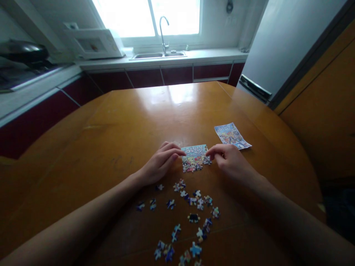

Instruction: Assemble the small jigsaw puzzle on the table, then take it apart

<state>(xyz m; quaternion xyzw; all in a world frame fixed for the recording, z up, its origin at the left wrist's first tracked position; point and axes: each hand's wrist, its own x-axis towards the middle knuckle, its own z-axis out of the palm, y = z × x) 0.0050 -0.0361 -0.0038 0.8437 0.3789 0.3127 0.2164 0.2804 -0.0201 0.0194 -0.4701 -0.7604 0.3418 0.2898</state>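
A small, partly assembled jigsaw puzzle (195, 158) lies on the round wooden table (124, 133). My left hand (161, 163) rests flat at its left edge, fingers stretched out and touching it. My right hand (229, 159) sits at its right edge, fingers curled with the fingertips pinched against the puzzle's upper right corner. Whether a piece is between those fingers is hidden. Several loose puzzle pieces (191, 214) are scattered on the table in front of me, between my forearms.
A printed reference picture (232, 135) lies on the table to the right, beyond the puzzle. Behind the table runs a kitchen counter with a sink and tap (163, 48), a microwave (94, 43) at left, and a fridge (277, 48) at right.
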